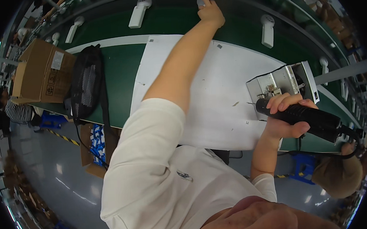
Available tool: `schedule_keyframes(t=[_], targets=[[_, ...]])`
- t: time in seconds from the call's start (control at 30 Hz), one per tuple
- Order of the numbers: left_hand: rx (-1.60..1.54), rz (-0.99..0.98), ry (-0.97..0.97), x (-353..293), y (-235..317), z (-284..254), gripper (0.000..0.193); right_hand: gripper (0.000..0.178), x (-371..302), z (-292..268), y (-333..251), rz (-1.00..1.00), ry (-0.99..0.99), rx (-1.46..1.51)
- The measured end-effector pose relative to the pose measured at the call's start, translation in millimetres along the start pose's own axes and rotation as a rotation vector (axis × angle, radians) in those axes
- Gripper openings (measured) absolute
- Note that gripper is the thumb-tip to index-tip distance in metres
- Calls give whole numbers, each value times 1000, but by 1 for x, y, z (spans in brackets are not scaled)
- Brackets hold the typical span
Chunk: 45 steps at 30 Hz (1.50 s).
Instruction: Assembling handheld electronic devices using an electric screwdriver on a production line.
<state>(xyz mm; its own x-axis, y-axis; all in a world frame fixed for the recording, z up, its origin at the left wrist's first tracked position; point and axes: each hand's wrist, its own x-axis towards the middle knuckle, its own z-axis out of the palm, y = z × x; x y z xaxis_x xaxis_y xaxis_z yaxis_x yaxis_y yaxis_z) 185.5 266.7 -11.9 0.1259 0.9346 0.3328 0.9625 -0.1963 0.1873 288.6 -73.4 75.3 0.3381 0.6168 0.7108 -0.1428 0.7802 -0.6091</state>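
My left hand [211, 14] is stretched out to the dark green conveyor belt at the far side. Its fingers are closed on the round grey head of a handheld device [201, 0]; my hand hides much of the rest. Near the right end of the bench, my right hand [285, 114] wraps round a black electric screwdriver [314, 121] with a cable at its back end. The thin bit points left, just in front of a metal screw feeder [280, 81]. A white sheet [220, 99] lies on the bench under both forearms.
Similar white devices with round heads, such as this device [267, 31], lie spaced along the belt [173, 18]. A cardboard box [48, 72] and a black mesh bag [88, 84] stand at the left. Below is a carton of blue packets [97, 143]. Other people are nearby.
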Motion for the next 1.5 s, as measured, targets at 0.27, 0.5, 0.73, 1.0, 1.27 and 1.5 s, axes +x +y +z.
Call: schedule_keyframes(t=[0.27, 0.5, 0.73, 1.0, 1.27, 1.5], targets=[[-1381, -292, -555, -77, -21, -71, 71, 64, -2, -3, -13, 5, 21, 151], [-1864, -527, -1061, -244, -3, -104, 51, 71, -4, 5, -3, 70, -14, 253], [-2005, -453, -1121, -260, 4, -90, 42, 71, -6, -9, 31, 88, -111, 153], [-2016, -426, -1161, -263, -1, -92, 43, 69, -10, -5, 44, 113, -87, 145], [-1972, -409, -1128, -262, -2, -91, 42, 64, -13, -2, 64, 163, -124, 210], [-2031, -387, -1159, -264, -1, -84, 42, 65, -13, 7, 64, 153, -174, 160]])
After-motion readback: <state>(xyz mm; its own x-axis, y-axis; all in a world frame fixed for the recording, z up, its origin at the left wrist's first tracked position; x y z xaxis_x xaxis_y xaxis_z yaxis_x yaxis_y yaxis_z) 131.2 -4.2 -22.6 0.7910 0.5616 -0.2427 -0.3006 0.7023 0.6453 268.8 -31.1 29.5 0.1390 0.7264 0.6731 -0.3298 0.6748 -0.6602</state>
